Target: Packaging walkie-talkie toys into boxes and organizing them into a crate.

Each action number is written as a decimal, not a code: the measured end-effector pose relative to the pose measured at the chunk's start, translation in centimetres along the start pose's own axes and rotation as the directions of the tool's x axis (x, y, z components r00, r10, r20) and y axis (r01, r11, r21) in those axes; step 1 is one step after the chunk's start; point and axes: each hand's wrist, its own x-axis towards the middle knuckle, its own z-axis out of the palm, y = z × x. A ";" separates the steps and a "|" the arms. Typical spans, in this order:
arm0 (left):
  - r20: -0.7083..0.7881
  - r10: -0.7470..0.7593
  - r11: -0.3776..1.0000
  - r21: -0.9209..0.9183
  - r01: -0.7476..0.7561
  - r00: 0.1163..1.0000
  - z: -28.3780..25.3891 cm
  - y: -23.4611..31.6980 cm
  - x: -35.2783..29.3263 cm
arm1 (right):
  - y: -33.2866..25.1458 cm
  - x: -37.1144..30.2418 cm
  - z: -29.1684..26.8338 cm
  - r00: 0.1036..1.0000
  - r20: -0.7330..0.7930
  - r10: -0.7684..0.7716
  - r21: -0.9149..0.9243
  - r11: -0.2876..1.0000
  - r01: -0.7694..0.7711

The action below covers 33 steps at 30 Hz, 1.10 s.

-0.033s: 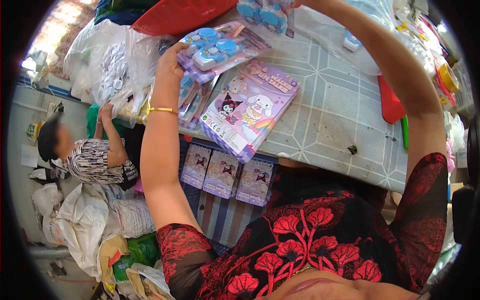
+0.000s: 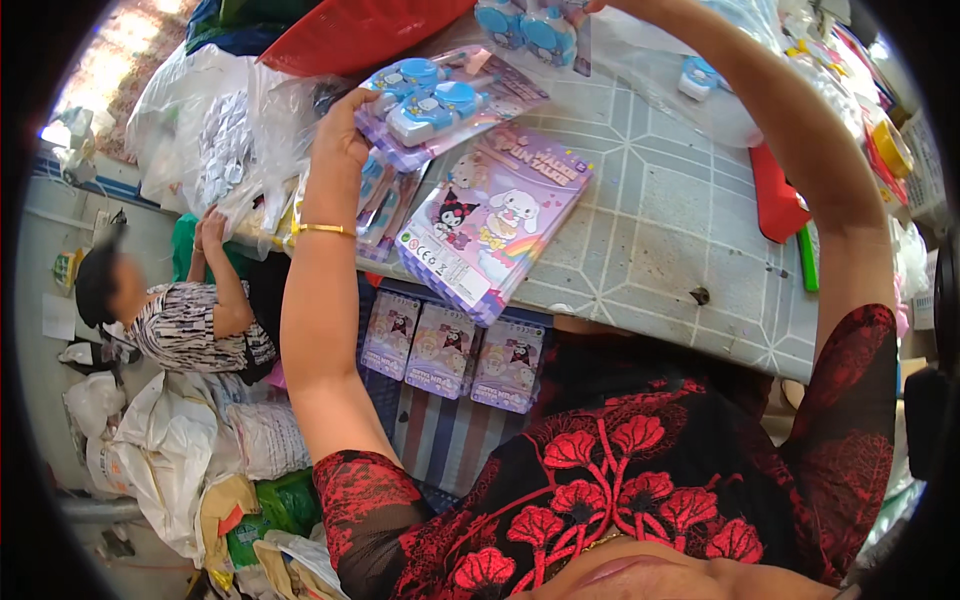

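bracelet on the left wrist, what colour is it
Gold: a thin gold bangle bracelet circles the left wrist, clearest in the head view.

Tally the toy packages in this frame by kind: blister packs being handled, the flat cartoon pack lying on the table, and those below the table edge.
Blue-toy blister packs on purple cards, in hands: 2
Flat purple cartoon-printed pack on table: 1
Small purple cartoon packs below table edge: 3
Total: 6

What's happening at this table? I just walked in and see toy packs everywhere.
A person in a red-flowered top is handling toy packs at a tiled table. The left hand holds a purple card pack with blue toys above a stack of purple cartoon cards. The right hand lifts another blue toy pack at the top edge. Beside the table, another person bends over plastic bags.
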 end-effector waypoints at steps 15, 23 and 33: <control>0.176 -0.241 0.949 -0.166 0.270 0.955 10.8 -19.6 -16.8 | -1.8 -21.7 -10.3 0.886 0.362 -0.290 -0.614 0.641 0.461; 0.308 -0.226 0.868 -0.367 0.335 0.924 10.7 -26.0 -19.0 | -1.0 -35.3 1.8 0.875 0.127 -0.468 -0.645 0.631 0.431; 0.233 -0.257 0.856 -0.395 0.333 0.938 9.8 -26.3 -21.4 | -2.7 -35.7 3.5 0.922 0.097 -0.374 -0.566 0.741 0.361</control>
